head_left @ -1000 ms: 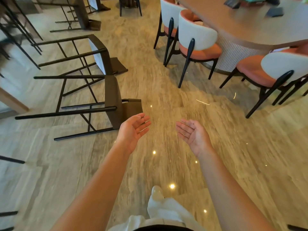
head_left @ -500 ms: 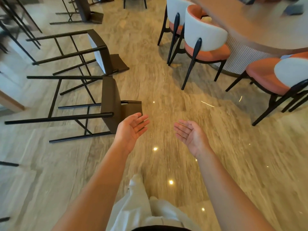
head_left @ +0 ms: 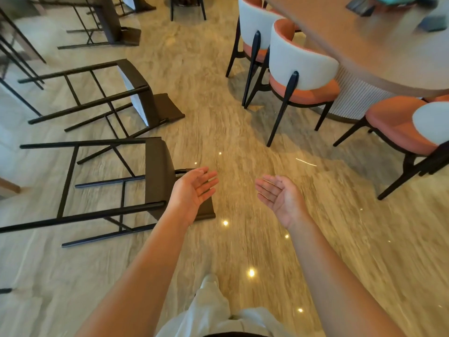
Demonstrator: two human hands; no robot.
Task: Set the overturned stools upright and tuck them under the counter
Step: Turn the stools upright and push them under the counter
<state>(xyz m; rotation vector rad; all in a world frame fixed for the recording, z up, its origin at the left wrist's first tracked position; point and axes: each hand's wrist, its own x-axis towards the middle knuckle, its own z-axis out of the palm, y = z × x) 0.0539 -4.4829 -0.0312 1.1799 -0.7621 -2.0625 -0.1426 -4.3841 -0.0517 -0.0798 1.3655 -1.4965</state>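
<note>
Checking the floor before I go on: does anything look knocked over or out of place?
Yes. Three dark stools lie tipped on their sides on the floor at left: the nearest stool, the middle stool and the far stool. The orange chairs stand upright.

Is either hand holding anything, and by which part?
Nothing is held. The left hand and right hand are open, fingers straight; the nearest overturned stool lies ungripped.

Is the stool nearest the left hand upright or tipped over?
Tipped over: the stool lies on its side on the floor, legs horizontal, pointing left.
</note>
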